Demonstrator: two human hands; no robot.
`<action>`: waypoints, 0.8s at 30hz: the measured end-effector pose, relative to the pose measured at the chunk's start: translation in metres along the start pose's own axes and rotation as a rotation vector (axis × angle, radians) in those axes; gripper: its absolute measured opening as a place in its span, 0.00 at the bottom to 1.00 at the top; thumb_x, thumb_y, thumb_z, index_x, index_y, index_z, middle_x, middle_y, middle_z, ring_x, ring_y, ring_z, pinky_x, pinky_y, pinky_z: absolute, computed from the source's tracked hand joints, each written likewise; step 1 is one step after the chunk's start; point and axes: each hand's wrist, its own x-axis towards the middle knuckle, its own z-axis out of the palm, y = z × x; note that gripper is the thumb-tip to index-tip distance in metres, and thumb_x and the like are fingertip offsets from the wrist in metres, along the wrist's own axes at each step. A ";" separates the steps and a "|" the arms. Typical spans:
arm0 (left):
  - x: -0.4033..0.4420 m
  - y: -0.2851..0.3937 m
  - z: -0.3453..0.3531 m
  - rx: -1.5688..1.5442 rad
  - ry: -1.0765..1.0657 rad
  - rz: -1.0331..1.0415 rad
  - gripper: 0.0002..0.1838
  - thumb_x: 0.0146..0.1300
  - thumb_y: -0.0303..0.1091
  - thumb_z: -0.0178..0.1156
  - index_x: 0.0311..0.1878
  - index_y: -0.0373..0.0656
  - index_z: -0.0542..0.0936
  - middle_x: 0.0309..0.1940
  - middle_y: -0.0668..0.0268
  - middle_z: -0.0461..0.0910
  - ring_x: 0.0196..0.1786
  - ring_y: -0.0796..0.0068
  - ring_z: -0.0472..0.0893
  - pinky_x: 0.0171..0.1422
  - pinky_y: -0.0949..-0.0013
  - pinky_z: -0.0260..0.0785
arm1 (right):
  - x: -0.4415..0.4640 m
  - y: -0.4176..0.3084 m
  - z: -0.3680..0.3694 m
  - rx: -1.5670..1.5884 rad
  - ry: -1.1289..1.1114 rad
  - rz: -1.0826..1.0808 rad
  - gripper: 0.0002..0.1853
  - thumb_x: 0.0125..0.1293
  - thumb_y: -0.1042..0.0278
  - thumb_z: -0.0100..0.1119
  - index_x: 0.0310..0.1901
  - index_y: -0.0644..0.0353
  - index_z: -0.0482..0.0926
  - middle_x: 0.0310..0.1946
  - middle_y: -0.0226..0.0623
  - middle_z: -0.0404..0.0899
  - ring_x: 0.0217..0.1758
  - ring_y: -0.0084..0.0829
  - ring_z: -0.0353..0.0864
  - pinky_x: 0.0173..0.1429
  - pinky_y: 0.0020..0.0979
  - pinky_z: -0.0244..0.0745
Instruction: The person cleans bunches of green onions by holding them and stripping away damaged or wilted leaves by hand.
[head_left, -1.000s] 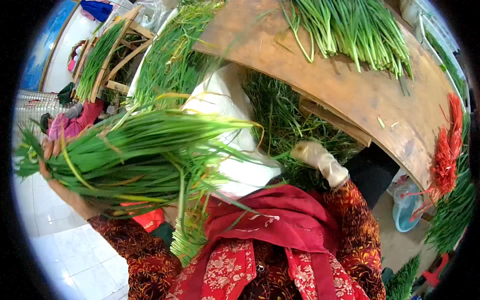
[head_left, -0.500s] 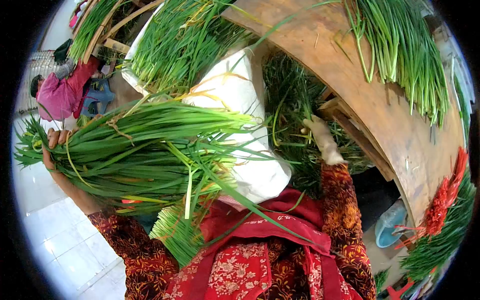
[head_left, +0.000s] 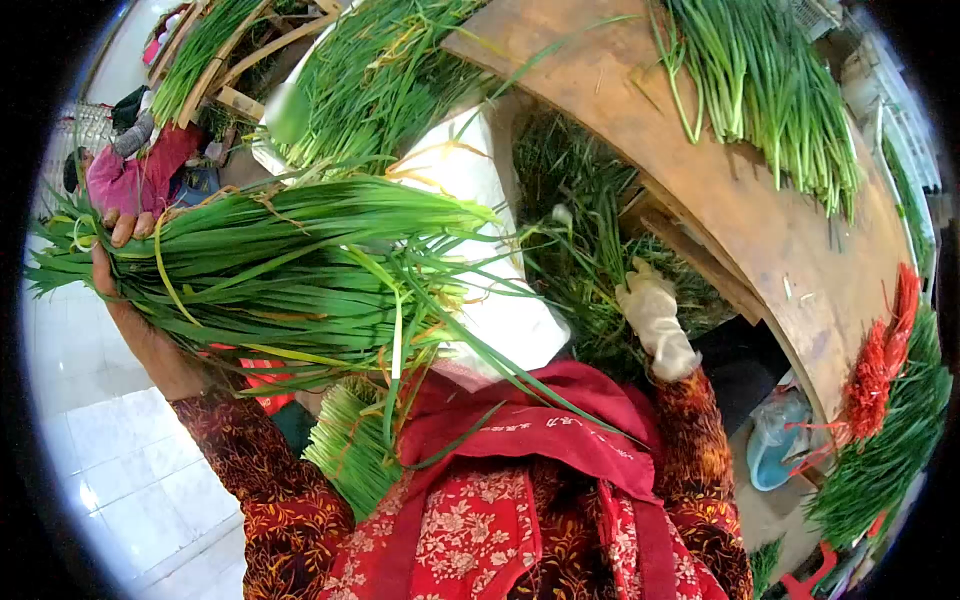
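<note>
At the left, my left hand [head_left: 128, 245] is closed round the leafy end of a large bundle of long green stalks [head_left: 290, 270]. The pale root ends point right, over a white sack [head_left: 515, 340]. My right hand [head_left: 650, 305], in a pale glove, is over a heap of loose green leaves [head_left: 575, 260] below the board's edge. Its fingers look apart and hold nothing that I can see. A few long leaves hang from the bundle across my red apron [head_left: 530, 425].
A wooden board [head_left: 780, 260] bears more green stalks [head_left: 765, 100] and red ties [head_left: 880, 365]. Another green pile [head_left: 375, 85] lies beyond the sack. A person in pink [head_left: 140, 175] sits at the far left. A blue basin [head_left: 775, 445] stands below the board.
The bundle in my left hand has risen slightly. My right hand has moved from the board's near side over the loose leaves. The view has shifted, then partly swung back.
</note>
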 end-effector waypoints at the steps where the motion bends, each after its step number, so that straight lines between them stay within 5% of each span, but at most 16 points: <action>1: 0.000 0.001 0.001 -0.002 0.015 0.016 0.15 0.65 0.40 0.48 0.49 0.41 0.65 0.34 0.72 0.65 0.42 0.73 0.66 0.60 0.61 0.56 | -0.006 0.002 -0.002 -0.237 0.141 -0.066 0.19 0.63 0.57 0.51 0.47 0.66 0.73 0.41 0.40 0.77 0.44 0.30 0.77 0.47 0.27 0.72; 2: 0.001 0.002 0.004 0.000 -0.021 0.000 0.15 0.65 0.40 0.47 0.49 0.41 0.65 0.34 0.71 0.66 0.42 0.72 0.66 0.60 0.60 0.56 | -0.011 0.003 -0.003 -0.473 0.279 -0.128 0.20 0.62 0.57 0.51 0.46 0.67 0.74 0.40 0.41 0.77 0.43 0.30 0.77 0.48 0.26 0.72; 3: 0.001 -0.003 0.016 -0.001 -0.025 0.003 0.15 0.65 0.40 0.47 0.49 0.41 0.65 0.34 0.71 0.66 0.42 0.72 0.66 0.60 0.60 0.56 | -0.027 -0.020 -0.003 0.048 0.101 -0.088 0.18 0.62 0.60 0.51 0.46 0.67 0.72 0.40 0.41 0.78 0.37 0.25 0.76 0.43 0.23 0.71; 5: -0.001 -0.013 0.042 0.030 0.038 0.103 0.15 0.66 0.40 0.46 0.49 0.41 0.65 0.33 0.71 0.66 0.42 0.72 0.67 0.60 0.59 0.57 | -0.046 -0.046 -0.009 0.032 -0.174 0.046 0.16 0.62 0.63 0.52 0.45 0.67 0.70 0.37 0.38 0.78 0.29 0.22 0.74 0.35 0.20 0.70; 7: 0.003 -0.014 0.045 -0.066 -0.125 0.054 0.15 0.66 0.42 0.43 0.48 0.42 0.66 0.36 0.68 0.70 0.45 0.69 0.70 0.62 0.56 0.58 | -0.064 -0.068 -0.002 -0.117 -0.156 0.196 0.12 0.63 0.67 0.47 0.46 0.61 0.71 0.30 0.31 0.78 0.22 0.17 0.65 0.24 0.18 0.62; 8: 0.008 -0.010 0.033 -0.091 -0.179 0.039 0.17 0.66 0.42 0.44 0.51 0.42 0.66 0.39 0.65 0.73 0.47 0.68 0.71 0.60 0.57 0.61 | -0.079 -0.083 -0.001 -0.052 -0.186 0.106 0.13 0.63 0.67 0.46 0.48 0.61 0.71 0.29 0.29 0.78 0.21 0.15 0.65 0.23 0.16 0.61; 9: -0.002 -0.008 0.059 0.074 0.134 0.055 0.18 0.66 0.42 0.44 0.53 0.42 0.66 0.41 0.63 0.73 0.46 0.68 0.72 0.56 0.59 0.65 | -0.094 -0.097 0.000 0.017 -0.221 0.019 0.14 0.64 0.67 0.45 0.50 0.60 0.71 0.28 0.27 0.78 0.20 0.13 0.65 0.22 0.15 0.59; 11: 0.008 -0.014 0.052 0.200 0.116 0.190 0.18 0.65 0.44 0.48 0.51 0.42 0.68 0.38 0.65 0.73 0.43 0.69 0.73 0.51 0.64 0.67 | -0.133 -0.140 0.007 0.214 -0.089 0.031 0.18 0.64 0.63 0.48 0.52 0.63 0.69 0.27 0.30 0.78 0.20 0.13 0.67 0.22 0.12 0.58; 15: 0.026 -0.014 0.058 0.202 0.172 -0.081 0.13 0.62 0.41 0.52 0.43 0.45 0.67 0.34 0.70 0.71 0.40 0.74 0.73 0.47 0.69 0.69 | -0.158 -0.180 -0.010 0.330 0.076 -0.473 0.16 0.63 0.61 0.49 0.46 0.66 0.71 0.16 0.33 0.73 0.11 0.15 0.61 0.14 0.17 0.54; 17: 0.017 -0.014 0.081 0.219 0.188 0.035 0.15 0.62 0.43 0.52 0.44 0.43 0.69 0.35 0.69 0.73 0.39 0.75 0.74 0.45 0.69 0.72 | -0.146 -0.206 -0.017 0.448 -0.019 -0.740 0.16 0.64 0.63 0.48 0.48 0.66 0.70 0.19 0.34 0.74 0.12 0.15 0.62 0.15 0.16 0.54; 19: 0.029 -0.015 0.053 0.302 0.034 -0.092 0.25 0.61 0.45 0.53 0.55 0.37 0.67 0.39 0.65 0.75 0.39 0.78 0.76 0.42 0.76 0.72 | -0.121 -0.255 0.002 0.461 -0.026 -0.785 0.16 0.65 0.62 0.47 0.49 0.64 0.69 0.23 0.32 0.74 0.16 0.15 0.66 0.17 0.17 0.60; 21: 0.032 -0.019 0.071 0.155 0.082 -0.048 0.27 0.61 0.42 0.52 0.59 0.37 0.64 0.46 0.63 0.76 0.42 0.77 0.76 0.45 0.76 0.73 | -0.095 -0.302 0.046 0.366 0.213 -0.654 0.16 0.66 0.60 0.47 0.51 0.61 0.69 0.27 0.29 0.74 0.21 0.15 0.66 0.22 0.15 0.63; 24: 0.043 -0.026 0.070 -0.013 -0.088 -0.131 0.26 0.60 0.38 0.53 0.60 0.36 0.63 0.53 0.61 0.72 0.48 0.74 0.76 0.53 0.71 0.72 | -0.061 -0.324 0.091 0.263 -0.252 -0.761 0.16 0.67 0.57 0.47 0.49 0.58 0.72 0.31 0.27 0.76 0.25 0.16 0.67 0.29 0.17 0.65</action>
